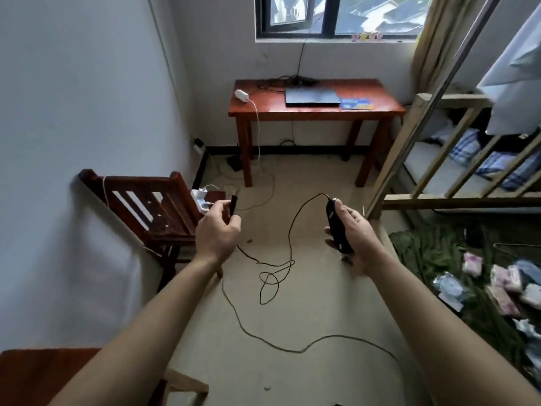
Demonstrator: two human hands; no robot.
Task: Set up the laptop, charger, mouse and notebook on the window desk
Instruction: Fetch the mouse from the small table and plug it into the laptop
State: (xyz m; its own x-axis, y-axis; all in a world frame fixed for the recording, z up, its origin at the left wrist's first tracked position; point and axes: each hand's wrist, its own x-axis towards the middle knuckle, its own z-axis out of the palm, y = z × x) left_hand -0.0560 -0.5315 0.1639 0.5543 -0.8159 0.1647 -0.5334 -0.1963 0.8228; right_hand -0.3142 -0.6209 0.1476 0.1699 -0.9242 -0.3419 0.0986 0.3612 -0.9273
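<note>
Hands sit nearest, both well short of the desk point(292, 112). The left hand point(218, 230) pinches the plug point(233, 205) of the cable point(289, 250) between thumb and curled fingers. The right hand point(355, 238) wraps its fingers round the black mouse point(336, 227), held on end. The cable hangs slack in loops between them.

Farther on, the laptop point(311, 96) lies shut at the middle of the desk, with the notebook point(357, 103) at its right edge, touching or just beside it. A white charger point(241, 94) rests at the desk's left end, its cord falling over the front edge to the floor. Whether it is joined to the laptop cannot be told.

Three of the four things look placed. I judge the mouse is what is left: carry it over, set it down, plug it in.

Bare floor shows before the desk, though cords trail across it. A chair point(155, 206) stands left of the way, a bed frame point(424, 159) right, with a lane between. Bare desktop shows between charger and laptop.
</note>
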